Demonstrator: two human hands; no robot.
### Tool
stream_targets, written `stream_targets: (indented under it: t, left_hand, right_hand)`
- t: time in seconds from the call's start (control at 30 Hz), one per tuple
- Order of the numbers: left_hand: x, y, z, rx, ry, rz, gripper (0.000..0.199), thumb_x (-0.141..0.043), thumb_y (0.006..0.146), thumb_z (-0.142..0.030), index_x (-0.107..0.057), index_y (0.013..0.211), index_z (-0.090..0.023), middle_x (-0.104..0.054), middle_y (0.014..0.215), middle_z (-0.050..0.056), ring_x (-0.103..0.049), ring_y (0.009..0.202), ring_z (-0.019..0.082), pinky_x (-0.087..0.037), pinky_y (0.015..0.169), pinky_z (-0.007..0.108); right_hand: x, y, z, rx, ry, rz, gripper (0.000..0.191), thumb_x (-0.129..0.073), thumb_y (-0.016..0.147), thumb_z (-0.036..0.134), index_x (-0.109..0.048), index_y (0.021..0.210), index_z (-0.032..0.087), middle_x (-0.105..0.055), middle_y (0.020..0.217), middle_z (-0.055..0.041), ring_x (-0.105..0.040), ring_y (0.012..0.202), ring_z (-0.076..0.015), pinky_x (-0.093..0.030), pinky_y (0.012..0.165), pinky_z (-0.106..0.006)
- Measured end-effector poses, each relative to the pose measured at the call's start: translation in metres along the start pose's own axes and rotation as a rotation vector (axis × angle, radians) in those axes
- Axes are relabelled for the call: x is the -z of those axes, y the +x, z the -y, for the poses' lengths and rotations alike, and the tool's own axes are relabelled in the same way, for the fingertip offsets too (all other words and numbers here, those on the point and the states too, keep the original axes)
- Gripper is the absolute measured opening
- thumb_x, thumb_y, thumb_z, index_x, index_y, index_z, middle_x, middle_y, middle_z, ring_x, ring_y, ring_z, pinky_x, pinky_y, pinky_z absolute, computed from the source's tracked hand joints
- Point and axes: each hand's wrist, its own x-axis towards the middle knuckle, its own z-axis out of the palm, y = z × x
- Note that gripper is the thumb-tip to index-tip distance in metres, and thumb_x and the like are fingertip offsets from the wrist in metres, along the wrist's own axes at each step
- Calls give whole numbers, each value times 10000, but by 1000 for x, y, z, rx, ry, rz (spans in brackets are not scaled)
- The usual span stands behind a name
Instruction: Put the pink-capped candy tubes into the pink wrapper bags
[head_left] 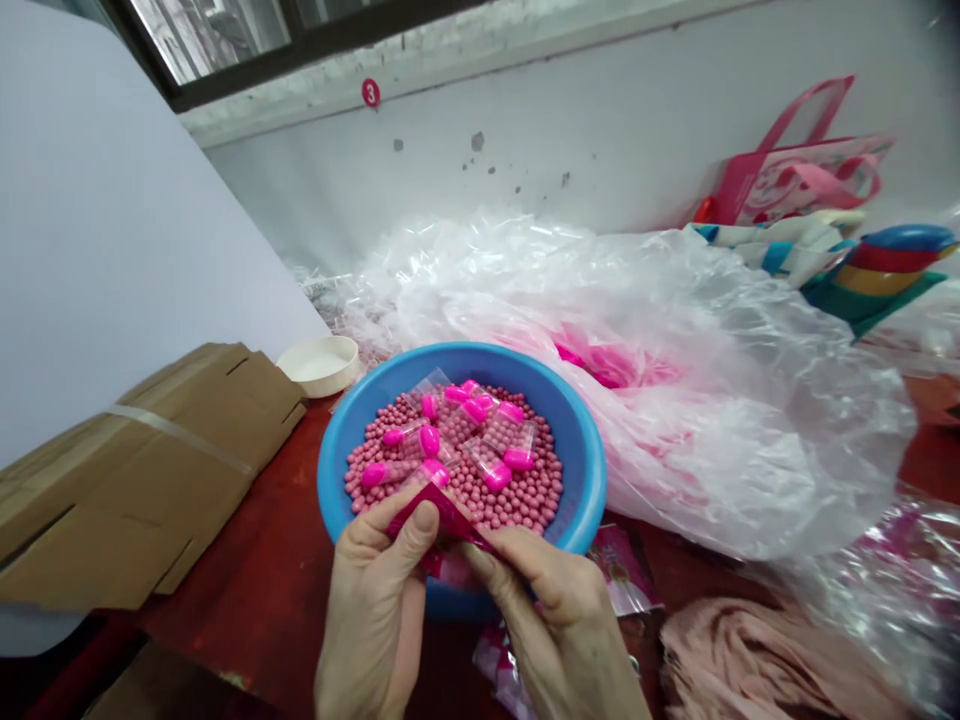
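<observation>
Two hands (pixel 386 590) pinch one packet (pixel 448 515).

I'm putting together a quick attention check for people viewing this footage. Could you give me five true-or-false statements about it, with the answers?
1. The left hand and right hand both hold a dark pink packet. True.
2. The flat cardboard lies right of the blue basin. False: it lies to the left.
3. Pink beads are in the basin. True.
4. The round red sticker shows a 5. False: it shows a 3.
5. Clear plastic lies right of the basin. True.
</observation>
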Motion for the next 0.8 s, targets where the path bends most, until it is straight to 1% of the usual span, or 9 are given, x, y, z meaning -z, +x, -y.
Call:
stream_targets:
  t: [0.13, 0.23, 0.3, 0.33, 0.4, 0.47, 0.57, 0.67, 0.8]
  left_hand:
    - [1, 7, -1, -48, -13, -44, 239, -873, 446, -215, -725, 612, -126, -683, 552, 1, -575, 505, 76, -497, 524, 152]
    - [-3, 13, -2, -84, -36, -76, 244, -876, 420, -181, -685, 565, -137, -646, 513, -38, -544, 464, 59, -473, 473, 139]
    - [-5, 17, -1, -86, -50, -84, 235, -868, 442, -169, -677, 579, -160, -639, 502, -54, -541, 447, 62, -464, 444, 145]
    - [-6, 18, -1, -86, -54, -84, 225, -862, 459, -168, -670, 578, -166, -626, 484, -63, -525, 424, 59, -446, 416, 142]
    - [-6, 21, -1, -84, -49, -71, 212, -855, 479, -166, -658, 558, -161, -596, 450, -71, -488, 391, 49, -413, 383, 134]
    - [-6, 22, -1, -85, -41, -45, 212, -861, 475, -177, -665, 549, -147, -596, 455, -63, -488, 405, 44, -423, 409, 132]
    - [-4, 24, -2, -46, -40, 16, 227, -861, 489, -228, -720, 644, -142, -673, 554, -12, -586, 513, 96, -499, 521, 188]
    - [-1, 27, -3, 44, -66, 82, 206, -827, 563, -235, -746, 724, -135, -716, 613, 34, -637, 575, 142, -534, 592, 248]
    - [5, 33, -2, 62, -90, 54, 136, -821, 560, -155, -741, 663, -116, -724, 591, 47, -633, 540, 126, -534, 580, 226]
  right_hand:
    - [-2, 2, -4, 88, -67, 42, 210, -432, 923, 175, -613, 817, 179, -629, 706, -6, -598, 655, -127, -437, 602, -201]
    - [-4, 4, -1, -1, -27, 23, 176, -494, 902, 296, -632, 953, 199, -666, 797, -18, -602, 674, -140, -452, 614, -210]
    - [-4, 8, 3, -84, 43, -31, 242, -596, 831, 374, -636, 1020, 228, -686, 851, -11, -607, 701, -152, -465, 643, -218]
    - [-5, 11, 4, -123, 76, -42, 254, -642, 791, 384, -647, 1000, 241, -691, 849, -1, -609, 709, -154, -464, 648, -217]
    - [-4, 16, 5, -175, 122, -20, 155, -666, 772, 346, -673, 892, 248, -685, 778, 23, -599, 677, -141, -447, 633, -205]
    - [-3, 22, 3, -193, 127, 7, 89, -622, 810, 302, -675, 799, 231, -654, 691, 36, -570, 614, -122, -419, 598, -197]
    - [0, 30, -3, -171, 77, 20, 211, -525, 873, 294, -640, 725, 195, -580, 599, 36, -524, 556, -111, -382, 543, -198]
    - [3, 34, -9, -130, -21, 72, 282, -453, 913, 309, -584, 696, 183, -533, 586, 37, -492, 542, -101, -358, 514, -194]
    - [5, 40, -12, -114, -102, 117, 367, -395, 938, 341, -479, 616, 187, -475, 562, 42, -442, 515, -91, -330, 485, -196]
